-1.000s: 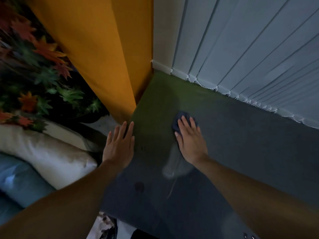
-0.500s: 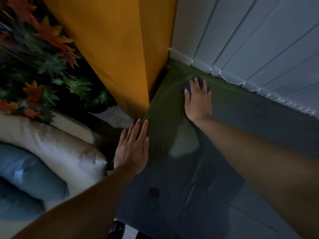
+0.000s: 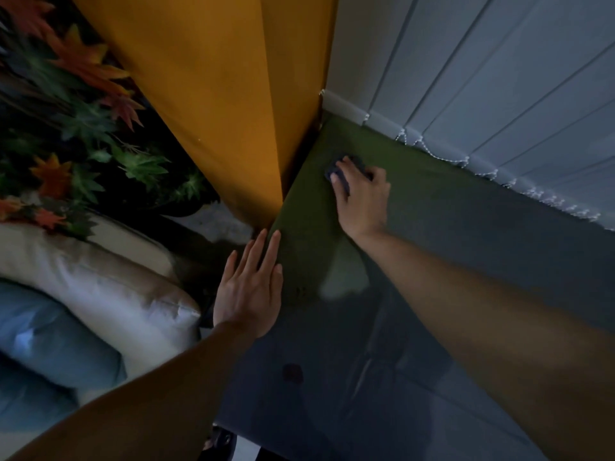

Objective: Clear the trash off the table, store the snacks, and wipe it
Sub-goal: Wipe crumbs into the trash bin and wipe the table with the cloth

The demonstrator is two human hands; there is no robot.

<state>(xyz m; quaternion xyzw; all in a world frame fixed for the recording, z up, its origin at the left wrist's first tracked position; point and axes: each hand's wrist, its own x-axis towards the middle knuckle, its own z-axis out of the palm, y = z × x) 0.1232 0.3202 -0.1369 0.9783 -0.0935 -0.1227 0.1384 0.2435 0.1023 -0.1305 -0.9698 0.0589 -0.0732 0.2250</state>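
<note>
**Wiping the far corner of the table with a small cloth**

The dark, glossy, flat-topped table (image 3: 432, 294) is filling the near and right part of the view, its far left corner lying just beside the orange-yellow curtain (image 3: 216, 94) and the pale vertical blinds (image 3: 482, 78). Nothing that reads as trash or snacks is showing on the visible surface, so the job is probably in its wiping stage. To the left, the cream and blue cushions (image 3: 100, 294) are lying beside the table edge.

The left hand (image 3: 249, 294) is resting flat at the table's left edge, fingers spread and holding nothing, likely bracing the person.

The right hand (image 3: 362, 194) is reaching to the far corner, fingers curled down over the small dark blue cloth (image 3: 336, 169) and pressing it against the tabletop; only its far left edge is showing past the fingertips, so its full shape is hard to judge.

The cloth is looking soft, light and easily bunched, so it should be handled with a flat, downward palm covering most of it, not by a pinch at one edge, or it may fold and skip on the slick surface.
</note>
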